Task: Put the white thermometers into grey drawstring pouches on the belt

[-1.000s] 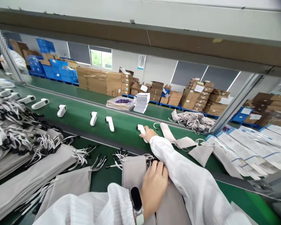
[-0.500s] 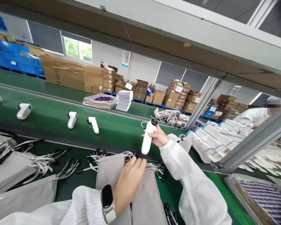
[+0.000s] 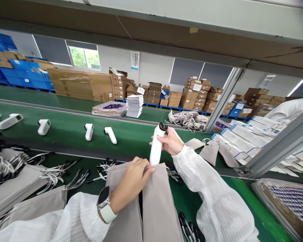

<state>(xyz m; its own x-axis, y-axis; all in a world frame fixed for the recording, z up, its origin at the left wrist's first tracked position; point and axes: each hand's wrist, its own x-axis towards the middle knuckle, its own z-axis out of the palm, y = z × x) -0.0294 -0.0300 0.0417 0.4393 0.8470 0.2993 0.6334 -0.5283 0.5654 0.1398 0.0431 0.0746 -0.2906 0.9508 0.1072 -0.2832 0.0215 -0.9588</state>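
Note:
My right hand (image 3: pixel 170 143) grips a white forehead thermometer (image 3: pixel 156 148) with a black upper end, held upright. Its lower end is at the mouth of a grey drawstring pouch (image 3: pixel 158 201), and that tip is out of sight behind the pouch's edge. The top edge of this pouch is pinched by my left hand (image 3: pixel 133 178), thumb on the near side. Beneath my left forearm and hand lies a second stack of grey pouches (image 3: pixel 121 215), with white cords at its far end.
Several white thermometers (image 3: pixel 89 131) lie on the green conveyor belt (image 3: pixel 65 134). More pouches (image 3: pixel 20 188) are piled at left. A metal post (image 3: pixel 224 97) stands at right, near white boxes (image 3: pixel 232 144) and a tray of purple-striped items (image 3: pixel 290 201). A shelf (image 3: pixel 151 30) spans overhead. A co-worker's sleeve (image 3: pixel 285 109) shows far right.
My right hand has lowered the thermometer to the pouch's mouth. My left hand has taken hold of the pouch edge. Thermometers on the belt have shifted right in view.

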